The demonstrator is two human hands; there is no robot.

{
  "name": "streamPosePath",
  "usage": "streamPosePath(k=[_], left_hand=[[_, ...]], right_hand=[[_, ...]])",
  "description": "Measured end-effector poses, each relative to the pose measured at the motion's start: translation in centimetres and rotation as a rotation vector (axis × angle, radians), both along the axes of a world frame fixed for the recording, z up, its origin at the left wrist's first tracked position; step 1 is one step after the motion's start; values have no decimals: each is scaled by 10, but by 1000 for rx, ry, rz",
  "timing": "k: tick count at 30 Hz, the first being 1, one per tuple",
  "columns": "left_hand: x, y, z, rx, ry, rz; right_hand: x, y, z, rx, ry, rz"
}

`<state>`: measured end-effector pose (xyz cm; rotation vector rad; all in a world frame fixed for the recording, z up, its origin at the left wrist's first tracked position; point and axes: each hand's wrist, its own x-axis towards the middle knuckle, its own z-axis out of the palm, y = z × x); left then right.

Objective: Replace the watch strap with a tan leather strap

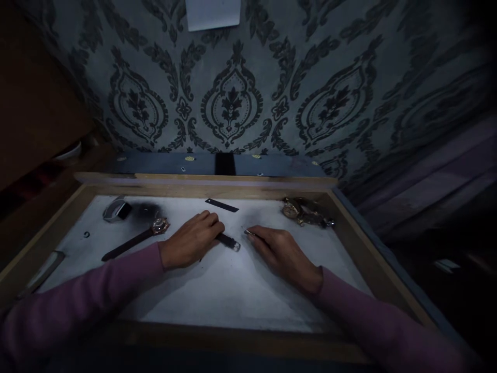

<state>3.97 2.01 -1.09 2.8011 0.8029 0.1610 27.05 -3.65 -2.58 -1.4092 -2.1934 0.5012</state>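
Observation:
My left hand (193, 239) is closed on a dark watch strap (228, 241), whose buckle end sticks out to the right from under the fingers. To the right of it, my right hand (280, 252) pinches a small thin metal tool (247, 232); its exact kind is too small to make out. Its tip points toward the strap but stays apart from it. Left of my left hand lies a watch (159, 225) with a reddish-gold case and a long dark strap. A flat black strip (221, 205) rests on the white surface beyond both hands.
A wooden rim (205, 181) surrounds the white work surface (229, 300). Several gold-toned watches (298, 211) are piled at the far right corner. At the far left sit a smartwatch (117, 209) and a small dark ring-shaped piece (86, 234). Patterned wallpaper (232, 103) rises behind.

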Motion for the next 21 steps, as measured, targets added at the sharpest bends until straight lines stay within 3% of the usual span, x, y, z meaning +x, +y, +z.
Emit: streamPosePath(k=[9,15,21], left_hand=[[-7,3,2,-191,-125,44],[-13,6,7,-476,-239,196],[-17,14,1,-724,-397,254]], right_hand=[[1,1,-5,21,-17,6],[2,2,-5,36,1,13],[0,2,-4,41,28,38]])
